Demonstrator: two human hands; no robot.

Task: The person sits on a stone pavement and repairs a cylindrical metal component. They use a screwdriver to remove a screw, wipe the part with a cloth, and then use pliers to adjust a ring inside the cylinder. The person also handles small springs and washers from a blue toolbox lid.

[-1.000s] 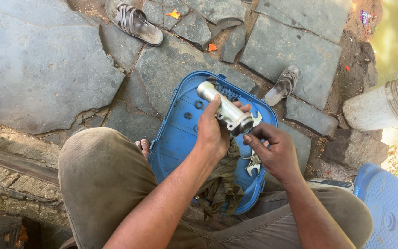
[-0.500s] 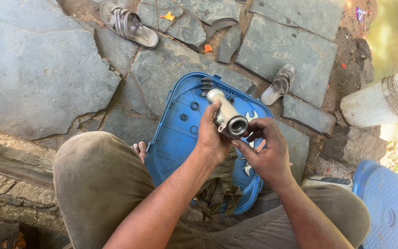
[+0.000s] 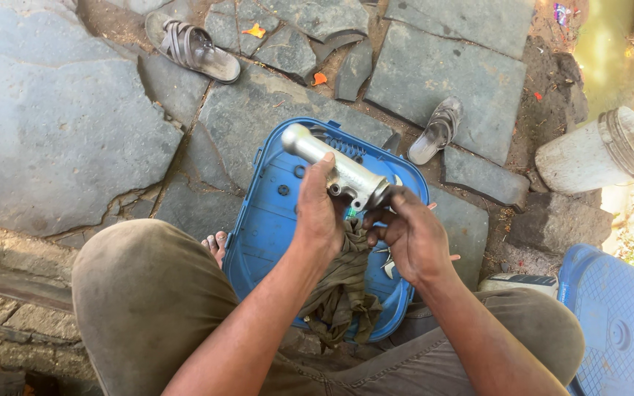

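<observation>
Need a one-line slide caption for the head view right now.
Left hand grips a silver metal cylinder while right hand works its open end above a blue plastic tray.

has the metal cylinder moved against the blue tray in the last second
Yes. The metal cylinder, gripped by the left hand, has swung its far end toward the blue tray's upper-left rim.

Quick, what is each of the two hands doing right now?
Left hand: closed around the silver metal cylinder, holding it above the blue tray.
Right hand: fingers closed at the cylinder's lower end; what they grip cannot be told.
</observation>
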